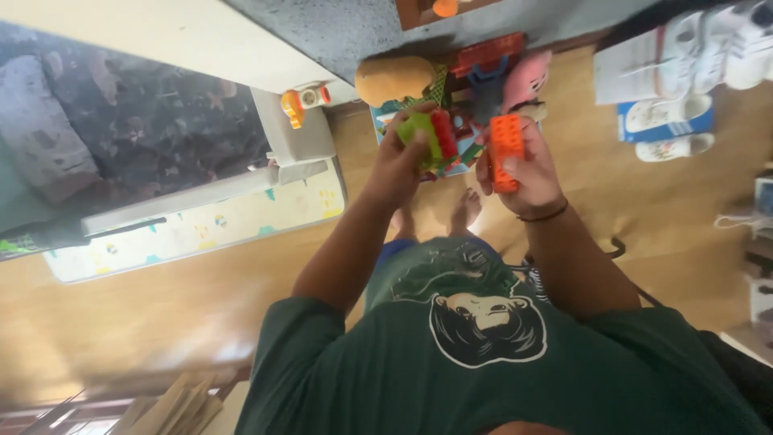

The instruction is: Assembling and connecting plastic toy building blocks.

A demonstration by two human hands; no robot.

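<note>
I am clamping my right grip (519, 165) around the orange building brick (506, 150), light and stiff, while my left grip (400, 157) is closing on the green-and-red brick cluster (431, 135) just beside it.

We stand in a home: wooden floor (660, 209), patterned play mat (201, 229), scattered toys (475, 80), shoes (668, 129) by the wall.

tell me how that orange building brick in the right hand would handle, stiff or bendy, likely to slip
The orange brick looks like rigid moulded plastic, so probably stiff and light. Its studded face should resist slipping in the right hand. Flat sides suggest it would not roll.
</note>
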